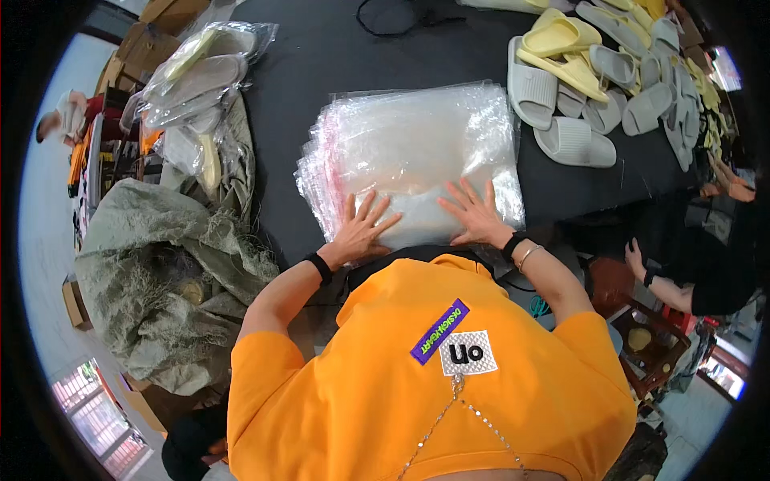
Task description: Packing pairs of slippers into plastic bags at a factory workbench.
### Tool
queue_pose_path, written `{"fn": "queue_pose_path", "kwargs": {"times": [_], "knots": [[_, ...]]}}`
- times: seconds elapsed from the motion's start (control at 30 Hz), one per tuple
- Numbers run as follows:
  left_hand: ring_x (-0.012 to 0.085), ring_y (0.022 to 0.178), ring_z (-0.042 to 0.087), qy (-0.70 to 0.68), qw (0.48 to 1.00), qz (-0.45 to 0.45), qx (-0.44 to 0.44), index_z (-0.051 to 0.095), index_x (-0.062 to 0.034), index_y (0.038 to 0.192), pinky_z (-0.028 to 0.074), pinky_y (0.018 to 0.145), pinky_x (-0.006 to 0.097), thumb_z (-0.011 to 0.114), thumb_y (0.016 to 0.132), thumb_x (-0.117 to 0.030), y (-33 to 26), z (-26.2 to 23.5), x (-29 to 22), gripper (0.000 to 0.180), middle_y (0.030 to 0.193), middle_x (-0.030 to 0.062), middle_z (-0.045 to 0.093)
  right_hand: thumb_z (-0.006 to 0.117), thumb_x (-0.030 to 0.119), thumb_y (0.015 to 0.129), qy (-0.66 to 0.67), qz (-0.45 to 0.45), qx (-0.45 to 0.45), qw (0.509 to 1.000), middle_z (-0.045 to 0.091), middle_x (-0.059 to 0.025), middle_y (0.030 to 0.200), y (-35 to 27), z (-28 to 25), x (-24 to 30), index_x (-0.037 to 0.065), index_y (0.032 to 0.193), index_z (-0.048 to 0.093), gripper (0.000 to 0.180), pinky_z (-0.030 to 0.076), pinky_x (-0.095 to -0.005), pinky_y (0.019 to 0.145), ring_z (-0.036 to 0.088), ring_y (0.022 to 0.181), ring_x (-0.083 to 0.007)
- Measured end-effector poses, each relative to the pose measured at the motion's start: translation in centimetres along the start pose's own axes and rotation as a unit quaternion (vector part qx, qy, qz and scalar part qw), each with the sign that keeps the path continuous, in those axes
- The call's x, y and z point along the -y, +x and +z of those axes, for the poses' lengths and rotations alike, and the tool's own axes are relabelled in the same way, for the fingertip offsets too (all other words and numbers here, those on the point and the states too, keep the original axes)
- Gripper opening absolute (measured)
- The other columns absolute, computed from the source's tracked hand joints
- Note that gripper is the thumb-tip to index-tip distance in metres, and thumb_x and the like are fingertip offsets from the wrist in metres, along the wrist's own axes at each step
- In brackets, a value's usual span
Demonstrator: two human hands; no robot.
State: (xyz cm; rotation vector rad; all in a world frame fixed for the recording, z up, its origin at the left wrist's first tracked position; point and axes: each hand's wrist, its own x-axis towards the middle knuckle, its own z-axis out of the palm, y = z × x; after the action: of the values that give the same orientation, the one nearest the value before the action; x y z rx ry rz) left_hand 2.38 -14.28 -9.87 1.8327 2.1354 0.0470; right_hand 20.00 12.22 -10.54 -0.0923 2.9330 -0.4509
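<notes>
both hands rest flat on a thick stack of clear plastic bags lying on the black table directly in front of the person. the left hand lies palm down on the near left part of the stack, fingers spread and released, gripping nothing; the right hand lies likewise on the near right part, fingers splayed and flat, nothing clenched. the stack's edges are fanned slightly at the left, with a pink strip showing along that side. judged from this, the step in hand is pressing or squaring the stack, not yet lifting a single bag from it. a next move would call for separating one top sheet with the fingertips, which looks awkward since the film is slick and the layers cling. a heap of grey and yellow slippers lies well apart at the far right of the table, and bagged slippers sit at the far left above a crumpled green sack. another person's hand shows at the right, apart from the stack.
</notes>
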Motion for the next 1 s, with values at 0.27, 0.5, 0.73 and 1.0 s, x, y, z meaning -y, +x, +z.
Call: {"fn": "queue_pose_path", "kwargs": {"times": [0.27, 0.5, 0.73, 1.0], "knots": [[0.0372, 0.136, 0.005, 0.013, 1.0, -0.001, 0.02, 0.015, -0.0312, 0.141, 0.004, 0.101, 0.065, 0.072, 0.064, -0.049, -0.4, -0.7, -0.3, 0.097, 0.148, 0.0111, 0.01, 0.079, 0.051, 0.044, -0.065, -0.03, -0.059, 0.996, 0.019, -0.0055, 0.146, -0.2, 1.6, -0.4, 0.029, 0.136, 0.032, 0.106, 0.008, -0.0739, 0.092, 0.01, 0.136, -0.0306], [0.0353, 0.122, 0.037, -0.267, 0.956, 0.021, 0.121, 0.031, -0.0168, 0.137, 0.031, 0.097, 0.05, 0.06, 0.08, -0.024, 2.1, -7.4, 1.7, 0.064, 0.137, 0.0177, 0.035, 0.077, 0.045, 0.054, -0.084, -0.045, 0.006, 0.995, 0.029, -0.0077, 0.141, 0.3, -1.0, 0.1, 0.025, 0.131, 0.04, 0.088, 0.019, -0.0664, 0.093, 0.023, 0.131, -0.0303], [0.0328, 0.117, 0.04, -0.027, 0.976, -0.169, -0.134, 0.048, -0.0146, 0.124, 0.033, 0.094, 0.05, 0.061, 0.077, -0.023, 11.3, -8.9, 3.1, 0.05, 0.125, 0.0148, 0.045, 0.064, 0.025, 0.076, 0.15, -0.004, -0.016, 0.989, 0.061, -0.0095, 0.097, 5.1, -5.8, -2.8, 0.01, 0.103, 0.059, 0.032, 0.046, -0.0379, 0.075, 0.058, 0.087, -0.0278], [0.028, 0.119, 0.041, -0.233, 0.94, -0.124, -0.216, 0.053, -0.0141, 0.117, 0.035, 0.094, 0.044, 0.063, 0.074, -0.015, 10.2, -5.8, 9.1, 0.044, 0.125, 0.0118, 0.048, 0.063, 0.017, 0.075, 0.171, 0.181, -0.157, 0.956, 0.055, -0.0111, 0.091, 9.7, -5.9, -6.2, 0.01, 0.127, 0.045, 0.055, 0.045, -0.0352, 0.072, 0.055, 0.078, -0.025]]}}
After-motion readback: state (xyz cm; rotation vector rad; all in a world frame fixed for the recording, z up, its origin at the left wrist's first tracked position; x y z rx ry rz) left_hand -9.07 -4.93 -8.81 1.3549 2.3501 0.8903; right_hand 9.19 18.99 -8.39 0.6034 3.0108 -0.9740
